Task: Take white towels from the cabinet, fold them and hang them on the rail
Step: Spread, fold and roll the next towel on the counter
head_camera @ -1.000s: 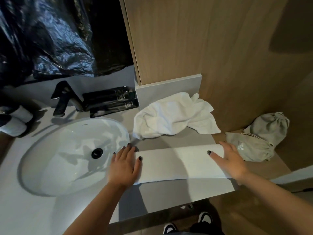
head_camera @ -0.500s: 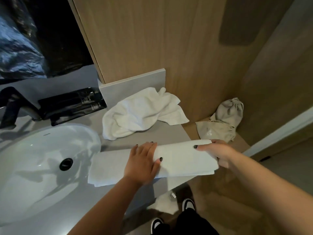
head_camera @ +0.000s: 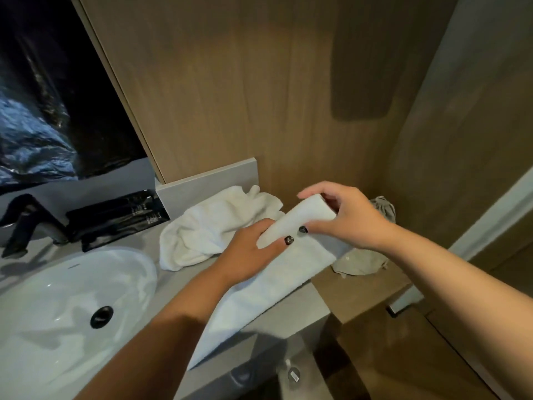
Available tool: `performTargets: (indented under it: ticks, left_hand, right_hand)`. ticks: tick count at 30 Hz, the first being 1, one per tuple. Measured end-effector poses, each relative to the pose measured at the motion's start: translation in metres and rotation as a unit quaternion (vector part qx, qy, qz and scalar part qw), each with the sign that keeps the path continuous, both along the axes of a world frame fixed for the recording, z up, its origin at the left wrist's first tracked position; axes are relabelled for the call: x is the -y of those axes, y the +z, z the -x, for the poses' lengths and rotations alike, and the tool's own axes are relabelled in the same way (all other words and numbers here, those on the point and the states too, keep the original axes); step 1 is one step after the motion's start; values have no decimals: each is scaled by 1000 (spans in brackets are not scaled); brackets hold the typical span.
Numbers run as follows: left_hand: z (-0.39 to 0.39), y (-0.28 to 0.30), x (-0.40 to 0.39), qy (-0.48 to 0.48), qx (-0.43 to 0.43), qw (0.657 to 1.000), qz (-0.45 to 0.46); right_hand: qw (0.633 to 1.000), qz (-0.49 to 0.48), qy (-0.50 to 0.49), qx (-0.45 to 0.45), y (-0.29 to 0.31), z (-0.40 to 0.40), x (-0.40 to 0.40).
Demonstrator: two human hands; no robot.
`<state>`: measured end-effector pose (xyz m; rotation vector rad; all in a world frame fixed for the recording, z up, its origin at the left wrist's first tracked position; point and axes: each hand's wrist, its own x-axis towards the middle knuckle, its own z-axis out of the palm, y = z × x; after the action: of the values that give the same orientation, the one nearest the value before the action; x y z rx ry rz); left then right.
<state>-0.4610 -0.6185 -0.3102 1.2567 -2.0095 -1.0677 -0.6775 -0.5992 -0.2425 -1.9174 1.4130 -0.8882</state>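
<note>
head view: a folded white towel (head_camera: 277, 287) lies slanted across the grey countertop (head_camera: 305, 319), its near end hanging over the front edge. the left hand (head_camera: 248, 255) grips it mid-length, thumb on top. the right hand (head_camera: 343, 217) pinches the far end, raised and doubled over. behind them a crumpled white towel (head_camera: 213, 226) sits by the white sink (head_camera: 72, 307), with a beige pouch (head_camera: 360, 261) to the right.
</note>
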Motion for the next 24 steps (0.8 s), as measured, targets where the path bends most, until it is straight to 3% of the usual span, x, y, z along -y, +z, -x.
performTargets:
  ticks: [3,9,14,17,21,24]
  left_hand:
    - [23,31,-6,56,-41,997,40]
    - [76,80,-31,124,-105,982,97]
    - [118,122,-55,157,-204,958,127]
    - [137,149,-71,172,-283,933,137]
    - [157,181,-90,202,-310,913,173]
    - [174,198,-109,245,-309,893,215]
  right_hand:
    - [999,35,-6,13,36,18,3]
    - [1000,0,23,-13,92,79,3]
    - [996,72,57,-8,157,109,-13]
    - [993,74,86,30,192,118,-29]
    - [984,26,122,128,219,125,-51]
    - [979,68,64,183,229,119,-62]
